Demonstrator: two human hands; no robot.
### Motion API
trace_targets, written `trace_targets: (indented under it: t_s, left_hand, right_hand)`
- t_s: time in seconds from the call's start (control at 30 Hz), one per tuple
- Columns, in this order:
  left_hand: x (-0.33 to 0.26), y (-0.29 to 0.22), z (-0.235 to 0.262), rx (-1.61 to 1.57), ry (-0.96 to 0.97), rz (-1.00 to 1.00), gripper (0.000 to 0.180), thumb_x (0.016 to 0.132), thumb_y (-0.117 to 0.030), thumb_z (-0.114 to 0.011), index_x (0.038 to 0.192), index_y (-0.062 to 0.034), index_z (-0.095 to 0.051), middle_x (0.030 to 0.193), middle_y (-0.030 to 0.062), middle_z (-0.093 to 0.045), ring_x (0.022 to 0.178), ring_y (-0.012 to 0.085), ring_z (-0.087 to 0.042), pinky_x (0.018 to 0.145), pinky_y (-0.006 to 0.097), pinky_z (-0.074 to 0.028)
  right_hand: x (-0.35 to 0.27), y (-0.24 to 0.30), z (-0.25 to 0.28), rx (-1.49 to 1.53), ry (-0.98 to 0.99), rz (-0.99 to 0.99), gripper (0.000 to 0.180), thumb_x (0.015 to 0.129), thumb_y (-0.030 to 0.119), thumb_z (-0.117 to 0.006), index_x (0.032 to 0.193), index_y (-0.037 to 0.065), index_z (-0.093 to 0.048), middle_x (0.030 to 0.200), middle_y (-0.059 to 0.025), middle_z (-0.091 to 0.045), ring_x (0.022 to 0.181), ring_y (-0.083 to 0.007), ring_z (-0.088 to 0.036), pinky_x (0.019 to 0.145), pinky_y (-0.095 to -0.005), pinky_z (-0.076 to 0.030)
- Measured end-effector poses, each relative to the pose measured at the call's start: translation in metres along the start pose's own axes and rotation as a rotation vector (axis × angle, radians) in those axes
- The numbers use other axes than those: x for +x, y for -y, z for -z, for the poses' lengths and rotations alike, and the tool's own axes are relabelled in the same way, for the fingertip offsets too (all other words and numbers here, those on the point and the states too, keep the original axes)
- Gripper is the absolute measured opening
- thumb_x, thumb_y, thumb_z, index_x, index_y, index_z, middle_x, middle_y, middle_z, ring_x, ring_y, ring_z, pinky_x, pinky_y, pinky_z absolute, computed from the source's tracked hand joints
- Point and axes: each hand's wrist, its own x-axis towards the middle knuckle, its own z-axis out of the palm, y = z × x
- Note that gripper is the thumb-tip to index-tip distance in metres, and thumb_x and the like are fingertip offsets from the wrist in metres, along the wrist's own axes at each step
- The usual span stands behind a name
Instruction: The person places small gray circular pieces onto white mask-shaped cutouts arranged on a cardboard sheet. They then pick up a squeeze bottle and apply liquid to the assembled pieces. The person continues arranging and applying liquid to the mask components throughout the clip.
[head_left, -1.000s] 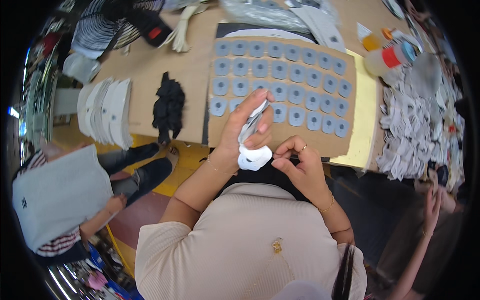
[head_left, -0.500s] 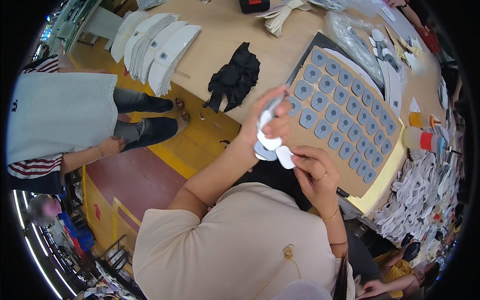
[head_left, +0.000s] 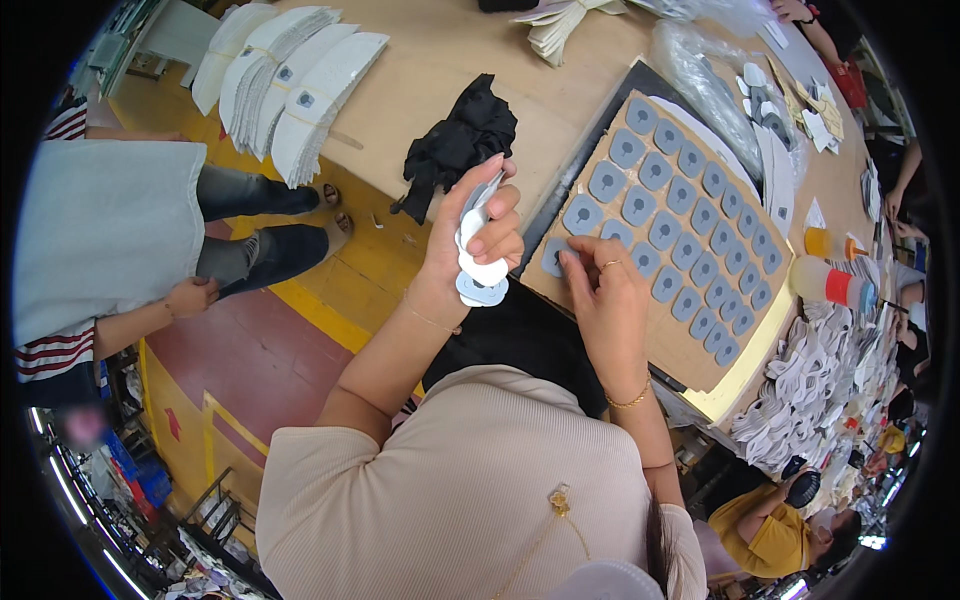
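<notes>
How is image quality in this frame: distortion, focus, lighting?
Head view: strong fisheye bending of the table edge near the black rim; left hand with its stack of grey pieces and right hand are sharp; lighting even, soft shadows; lower-left corner blurred.

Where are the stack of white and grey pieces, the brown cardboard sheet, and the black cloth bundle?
stack of white and grey pieces [head_left: 482,268], head view, lower white piece.
brown cardboard sheet [head_left: 668,345], head view, bare lower part.
black cloth bundle [head_left: 455,145], head view, its middle.

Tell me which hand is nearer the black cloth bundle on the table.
Left. The left hand, gripping a stack of white pieces, is just below the black cloth bundle; the right hand sits farther off, at the cardboard board.
</notes>
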Motion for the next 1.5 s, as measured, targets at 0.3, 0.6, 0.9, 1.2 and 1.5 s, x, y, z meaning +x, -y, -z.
trace_targets:
  t_s: [0.3, 0.6, 0.9, 1.2, 1.5]
  left_hand:
    - [0.005, 0.002, -0.006, 0.041, 0.006, -0.002, 0.028, 0.103, -0.023, -0.037, 0.105, -0.0008, -0.054, 0.062, 0.0093, -0.054, 0.032, 0.0155, -0.037, 0.032, 0.028, -0.03]
    - [0.006, 0.013, -0.013, 0.298, -0.134, -0.078, 0.018, 0.098, -0.027, -0.05, 0.099, -0.0105, -0.057, 0.061, 0.0008, -0.055, 0.031, 0.0097, -0.034, 0.032, 0.024, -0.027]
    - [0.012, 0.023, -0.021, 0.272, -0.212, -0.088, 0.013, 0.096, -0.024, -0.055, 0.097, -0.0111, -0.055, 0.06, -0.0013, -0.053, 0.031, 0.0074, -0.032, 0.031, 0.022, -0.026]
    - [0.013, 0.039, -0.034, 0.442, -0.295, -0.103, 0.018, 0.094, -0.031, -0.057, 0.099, -0.0142, -0.054, 0.058, -0.0038, -0.051, 0.033, 0.0074, -0.032, 0.033, 0.023, -0.028]
    - [0.024, 0.029, -0.023, 0.247, -0.164, -0.089, 0.016, 0.098, -0.024, -0.051, 0.098, -0.008, -0.054, 0.063, 0.0004, -0.052, 0.034, 0.0094, -0.034, 0.032, 0.024, -0.027]
  right_hand:
    - [-0.002, -0.004, -0.001, -0.456, 0.026, 0.214, 0.014, 0.082, 0.013, -0.071, 0.095, 0.009, -0.07, 0.078, -0.0052, -0.052, 0.056, -0.0219, -0.056, 0.052, -0.0334, -0.044]
    - [-0.007, 0.021, 0.02, 0.065, 0.13, 0.382, 0.024, 0.076, 0.015, -0.077, 0.098, 0.01, -0.069, 0.08, -0.0031, -0.056, 0.064, -0.0183, -0.053, 0.059, -0.0304, -0.041]
    - [-0.012, 0.01, 0.011, 0.036, -0.012, 0.636, 0.025, 0.073, 0.009, -0.079, 0.094, 0.007, -0.065, 0.085, -0.0037, -0.059, 0.067, -0.0197, -0.055, 0.062, -0.0321, -0.041]
    - [-0.009, 0.006, 0.004, -0.021, -0.046, 0.574, 0.033, 0.069, 0.001, -0.079, 0.097, 0.008, -0.063, 0.094, -0.0044, -0.062, 0.076, -0.021, -0.059, 0.064, -0.0315, -0.044]
    - [-0.014, -0.001, 0.023, 0.192, -0.12, 0.525, 0.026, 0.07, -0.003, -0.074, 0.084, 0.005, -0.053, 0.104, -0.0107, -0.064, 0.084, -0.0249, -0.062, 0.073, -0.0367, -0.048]
